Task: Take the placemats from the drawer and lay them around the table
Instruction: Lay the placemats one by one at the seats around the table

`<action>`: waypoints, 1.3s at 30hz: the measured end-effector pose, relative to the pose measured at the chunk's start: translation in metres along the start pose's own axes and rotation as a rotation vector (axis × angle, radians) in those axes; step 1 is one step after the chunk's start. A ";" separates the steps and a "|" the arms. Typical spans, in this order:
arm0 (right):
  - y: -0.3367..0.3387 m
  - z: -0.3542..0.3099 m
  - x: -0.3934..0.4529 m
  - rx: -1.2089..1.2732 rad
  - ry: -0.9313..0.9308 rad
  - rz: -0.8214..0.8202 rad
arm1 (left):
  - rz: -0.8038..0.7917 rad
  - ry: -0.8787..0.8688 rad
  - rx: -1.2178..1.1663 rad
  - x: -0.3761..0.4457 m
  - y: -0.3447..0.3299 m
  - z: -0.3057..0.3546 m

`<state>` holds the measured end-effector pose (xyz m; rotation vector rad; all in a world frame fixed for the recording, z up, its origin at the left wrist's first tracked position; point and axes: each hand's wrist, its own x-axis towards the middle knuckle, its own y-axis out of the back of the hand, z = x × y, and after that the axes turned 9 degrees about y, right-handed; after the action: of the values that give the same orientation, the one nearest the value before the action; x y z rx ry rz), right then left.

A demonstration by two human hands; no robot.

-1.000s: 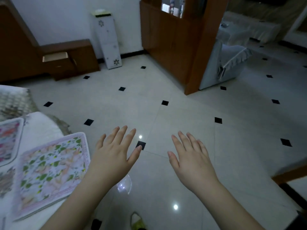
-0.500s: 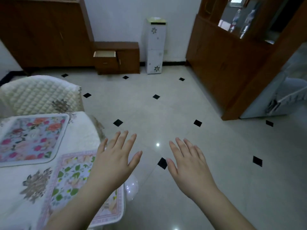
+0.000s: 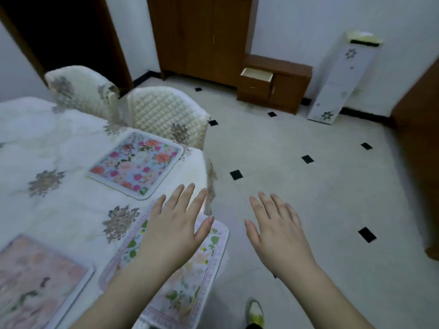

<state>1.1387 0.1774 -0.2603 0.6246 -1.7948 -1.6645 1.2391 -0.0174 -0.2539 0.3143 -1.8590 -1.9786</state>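
Place: a home dining room.
Worktop (image 3: 59,143): dining table under a white flowered cloth, floral placemats (image 3: 137,162) laid on it.
Seating: quilted chair covers (image 3: 164,110) at its edge.
Furniture: wooden wardrobe (image 3: 204,36), low cabinet with an open drawer (image 3: 256,76).
Floor (image 3: 297,198): pale tiles with black diamond insets.

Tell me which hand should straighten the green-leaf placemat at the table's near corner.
Left, probably. The left hand hovers open directly above the green-leaf placemat, which overhangs the table edge. The right hand is also open but hangs over bare floor, off to the side of the mat.
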 end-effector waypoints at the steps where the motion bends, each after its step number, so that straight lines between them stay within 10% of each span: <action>1: -0.003 0.005 0.010 0.012 0.043 0.004 | -0.005 0.037 0.022 0.001 -0.004 0.002; 22: -0.020 -0.014 0.097 0.150 0.784 -0.110 | -0.038 0.792 0.054 -0.065 -0.011 0.029; 39: -0.048 -0.117 0.082 0.091 0.985 -0.193 | 0.007 0.941 0.069 -0.133 -0.049 -0.034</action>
<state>1.1608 0.0323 -0.2956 1.3886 -1.0946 -1.0497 1.3652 0.0117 -0.3202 1.0388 -1.2808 -1.3591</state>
